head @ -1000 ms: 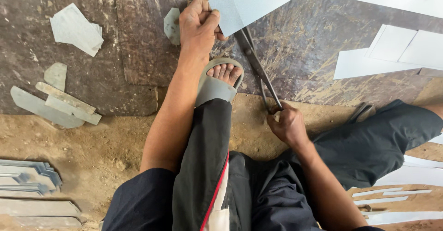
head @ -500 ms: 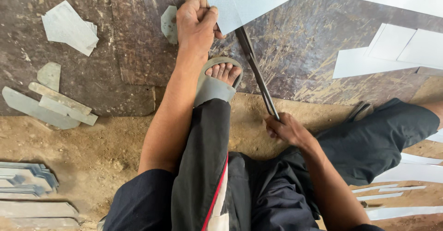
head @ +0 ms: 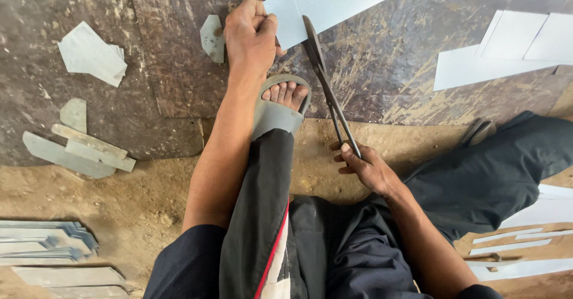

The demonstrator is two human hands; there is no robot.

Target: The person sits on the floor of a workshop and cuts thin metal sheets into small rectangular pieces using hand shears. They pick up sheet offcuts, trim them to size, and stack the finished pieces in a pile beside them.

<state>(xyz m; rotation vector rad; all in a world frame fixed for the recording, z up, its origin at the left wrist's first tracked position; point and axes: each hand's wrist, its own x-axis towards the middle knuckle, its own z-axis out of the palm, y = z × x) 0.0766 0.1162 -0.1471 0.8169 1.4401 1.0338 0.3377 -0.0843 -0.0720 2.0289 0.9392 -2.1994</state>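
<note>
My left hand (head: 250, 36) grips the near corner of a pale grey metal sheet (head: 334, 0) that lies on the dark, worn floor board. My right hand (head: 367, 168) holds the handles of long metal shears (head: 325, 81), whose blades reach up to the sheet's edge just right of my left hand. My foot in a grey sandal (head: 280, 105) rests between the two arms, beside the shears. A small cut scrap (head: 212, 36) lies just left of my left hand.
Cut metal pieces (head: 89, 54) and strips (head: 77, 150) lie at the left. Stacked strips (head: 42, 245) sit at the bottom left. More pale sheets (head: 507, 54) lie at the right, narrow strips (head: 513, 245) at the bottom right. Sandy ground runs below the board.
The shears' handles have come together and my right hand has moved down and left with them. My left hand still grips the sheet's corner.
</note>
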